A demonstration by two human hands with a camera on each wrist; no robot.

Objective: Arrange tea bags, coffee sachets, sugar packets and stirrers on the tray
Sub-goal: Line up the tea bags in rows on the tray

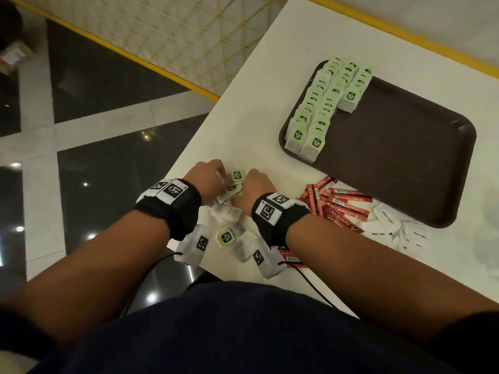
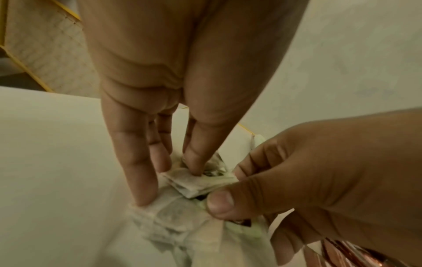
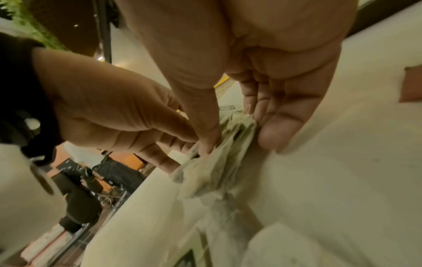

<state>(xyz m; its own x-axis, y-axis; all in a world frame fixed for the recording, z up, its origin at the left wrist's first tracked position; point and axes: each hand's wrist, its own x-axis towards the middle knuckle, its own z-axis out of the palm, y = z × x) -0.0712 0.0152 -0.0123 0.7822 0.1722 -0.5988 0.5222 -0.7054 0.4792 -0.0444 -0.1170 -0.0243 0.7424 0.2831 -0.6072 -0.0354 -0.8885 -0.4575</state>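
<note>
Counter (image 1: 270, 76): white, with a brown tray (image 1: 391, 157) on its far right part.

Tray: three rows of green-tagged tea bags (image 1: 321, 103) stand packed along its left edge; the rest of it shows bare brown.

Loose tea bags (image 1: 229, 233): a small heap on the counter at its near left edge, just in front of the person.

Left hand (image 1: 208, 179): over the heap, fingers pointing down, thumb (image 2: 194, 159) and fingers pinching a small bundle of bags (image 2: 196, 182). Grip closed on the bundle.

Right hand (image 1: 255, 184): just beside the left, touching the same bundle from the other side; thumb (image 3: 205, 130) and fingers (image 3: 274, 126) pinch the bags between them. Grip closed on the bundle too. Green tags (image 1: 237, 175) show between the two hands.

Coffee sachets (image 1: 337, 206): red sticks, loosely piled on the counter just right of the right wrist, touching the tray's near edge.

Sugar packets (image 1: 397, 228): white, scattered on the counter right of the sachets, beside the tray's near edge.

Both wrists: black bands with printed marker squares.
</note>
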